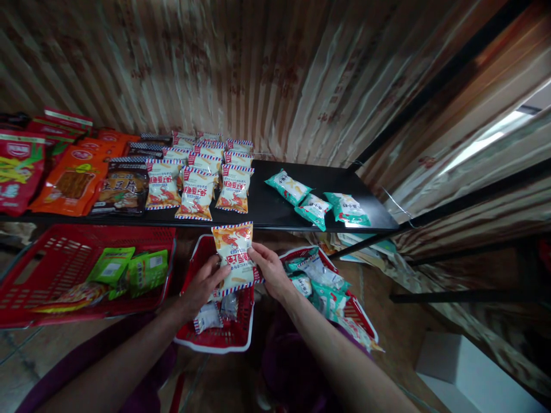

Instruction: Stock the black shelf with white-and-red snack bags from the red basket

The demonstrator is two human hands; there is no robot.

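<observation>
An orange-and-white snack bag point(233, 258) with striped ends is held between my two hands, just in front of the shelf edge. My left hand point(205, 287) grips its left side, thumb on the front. On its right side, my right hand point(269, 264) pinches it, and a bit of red-and-white packaging shows beneath. Directly below is a red basket with a white rim point(215, 348), holding a few more small bags point(209, 317). Behind, on the black shelf point(267, 209), matching snack bags point(196, 195) stand in rows.
Teal-and-white bags point(287, 187) lie loosely on the shelf's right part. Brown bags point(120, 186), orange bags point(71, 180) and red bags point(19, 172) stand leftward. A left basket point(55, 246) holds green packets point(148, 269); a right basket point(373, 330) holds teal bags. A white box point(443, 355) sits on the floor.
</observation>
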